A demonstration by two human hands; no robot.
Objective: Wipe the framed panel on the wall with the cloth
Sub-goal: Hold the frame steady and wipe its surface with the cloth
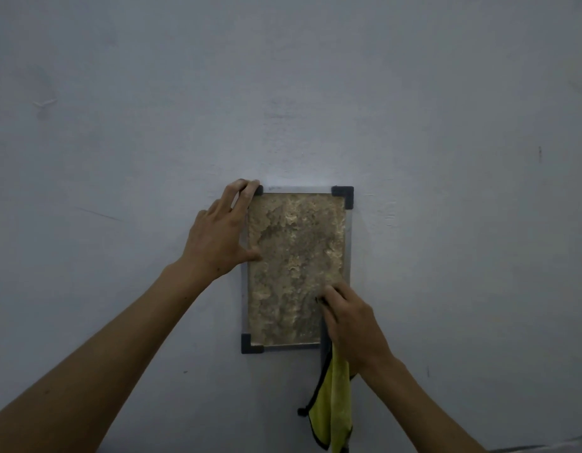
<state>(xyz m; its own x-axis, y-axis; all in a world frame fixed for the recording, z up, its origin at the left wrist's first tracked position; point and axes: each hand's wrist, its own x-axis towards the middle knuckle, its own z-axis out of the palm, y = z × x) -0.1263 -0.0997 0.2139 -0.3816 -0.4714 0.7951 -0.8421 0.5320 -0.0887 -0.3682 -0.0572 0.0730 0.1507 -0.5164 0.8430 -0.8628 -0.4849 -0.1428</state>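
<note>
The framed panel [296,266] hangs on the grey wall [446,125] just below centre of my view, its long axis running 12 to 6 o'clock, a mottled tan surface inside a pale rim with dark corner caps [343,195]. At its 4 o'clock corner my right hand [351,325] presses against the lower right of the surface, its fingers curled round the yellow cloth [335,403], most of which hangs free below the frame toward 6 o'clock; how much cloth lies between palm and panel I cannot tell. My left hand [217,237] steadies the frame at 10 o'clock, fingers spread and fairly straight, fingertips on the top left corner cap and thumb resting on the left edge, gripping nothing. From the right hand, nearly all the unwiped surface lies toward 11 and 12 o'clock, so I judge the coming stroke runs up along the long axis. No brand, label or writing is readable anywhere.
</note>
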